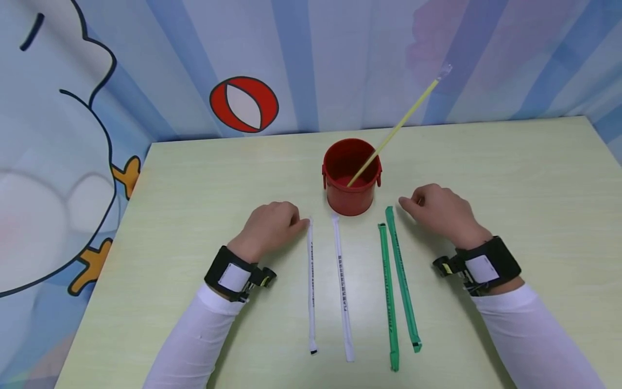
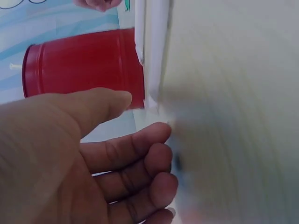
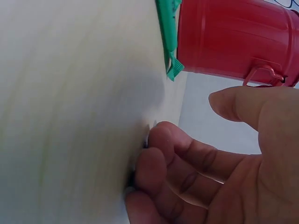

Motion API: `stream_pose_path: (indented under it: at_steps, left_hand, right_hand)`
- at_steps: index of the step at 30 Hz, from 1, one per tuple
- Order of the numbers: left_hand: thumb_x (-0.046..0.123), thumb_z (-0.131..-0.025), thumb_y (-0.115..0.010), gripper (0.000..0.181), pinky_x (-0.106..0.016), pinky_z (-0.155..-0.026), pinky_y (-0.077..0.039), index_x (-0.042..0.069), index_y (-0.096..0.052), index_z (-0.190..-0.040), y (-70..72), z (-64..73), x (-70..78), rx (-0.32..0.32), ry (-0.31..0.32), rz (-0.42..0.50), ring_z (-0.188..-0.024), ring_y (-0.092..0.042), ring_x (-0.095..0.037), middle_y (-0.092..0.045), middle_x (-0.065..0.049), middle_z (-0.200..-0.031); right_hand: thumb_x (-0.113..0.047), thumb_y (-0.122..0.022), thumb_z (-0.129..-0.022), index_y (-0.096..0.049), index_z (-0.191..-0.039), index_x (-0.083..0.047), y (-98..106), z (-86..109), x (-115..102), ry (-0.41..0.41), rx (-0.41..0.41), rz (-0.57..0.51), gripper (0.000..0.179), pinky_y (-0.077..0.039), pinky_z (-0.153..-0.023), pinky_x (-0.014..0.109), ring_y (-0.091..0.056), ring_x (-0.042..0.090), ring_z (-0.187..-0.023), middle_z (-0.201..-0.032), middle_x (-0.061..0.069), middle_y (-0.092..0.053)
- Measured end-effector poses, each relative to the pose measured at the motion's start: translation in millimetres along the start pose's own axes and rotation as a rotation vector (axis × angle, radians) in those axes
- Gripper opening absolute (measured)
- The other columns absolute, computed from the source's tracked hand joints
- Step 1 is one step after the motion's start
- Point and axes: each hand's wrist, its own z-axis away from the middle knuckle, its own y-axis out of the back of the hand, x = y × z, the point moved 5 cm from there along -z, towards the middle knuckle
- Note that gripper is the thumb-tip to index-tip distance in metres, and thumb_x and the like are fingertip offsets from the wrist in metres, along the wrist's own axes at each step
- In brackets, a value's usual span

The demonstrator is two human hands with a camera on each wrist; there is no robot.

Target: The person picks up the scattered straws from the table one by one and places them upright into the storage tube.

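My left hand (image 1: 272, 227) rests on the table beside the top end of a white wrapped straw (image 1: 311, 286); in the left wrist view its fingers (image 2: 135, 140) curve loosely with nothing between them. A second white wrapped straw (image 1: 343, 292) lies just to the right. My right hand (image 1: 444, 210) rests right of two green wrapped straws (image 1: 389, 297), its thumb apart from the loosely bent fingers (image 3: 187, 154), holding nothing. Between and beyond the hands stands a red bucket (image 1: 351, 201). A yellow straw (image 1: 413, 109) with a clear wrapper end leans inside it.
The pale wooden table (image 1: 218, 173) ends at a blue striped cloth backdrop (image 1: 340, 65) with a printed red ball (image 1: 244, 104). A cartoon figure (image 1: 58, 162) is printed on the cloth at the left. Both wrists wear black straps with small cameras.
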Motion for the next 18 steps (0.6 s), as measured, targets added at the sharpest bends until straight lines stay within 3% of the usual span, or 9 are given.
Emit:
stream_pose_path:
  at_steps: [5, 10, 18]
  left_hand:
    - [0.039, -0.091, -0.059, 0.045, -0.025, -0.045, -0.025, 0.015, -0.053, -0.054, -2.6, 5.8, 10.8, -0.066, -0.007, -0.017, -0.048, -0.042, -0.013, -0.038, 0.002, -0.049]
    - [0.044, -0.087, -0.062, 0.041, -0.024, -0.045, -0.028, 0.018, -0.058, -0.057, -8.4, 10.0, 20.6, -0.138, 0.003, -0.033, -0.051, -0.047, -0.013, -0.045, 0.002, -0.049]
    - [0.042, -0.084, -0.067, 0.036, -0.024, -0.044, -0.03, 0.017, -0.057, -0.06, -11.3, 12.1, 24.6, -0.132, 0.008, -0.056, -0.052, -0.051, -0.014, -0.049, 0.002, -0.05]
  right_hand:
    - [-0.036, -0.049, -0.096, -0.063, -0.08, -0.004, -1.2, 0.4, -0.7, 0.008, 0.012, 0.003, 0.038, -0.033, -0.045, 0.028, -0.048, 0.021, -0.055, -0.06, 0.007, -0.054]
    - [-0.035, -0.049, -0.095, -0.062, -0.078, -0.004, -1.6, 0.6, -1.1, 0.013, 0.018, 0.006, 0.038, -0.032, -0.044, 0.028, -0.047, 0.021, -0.054, -0.06, 0.007, -0.053]
    - [-0.035, -0.049, -0.095, -0.062, -0.077, -0.005, -1.3, 1.4, -1.5, 0.02, 0.024, 0.011, 0.038, -0.032, -0.043, 0.028, -0.047, 0.02, -0.053, -0.06, 0.006, -0.053]
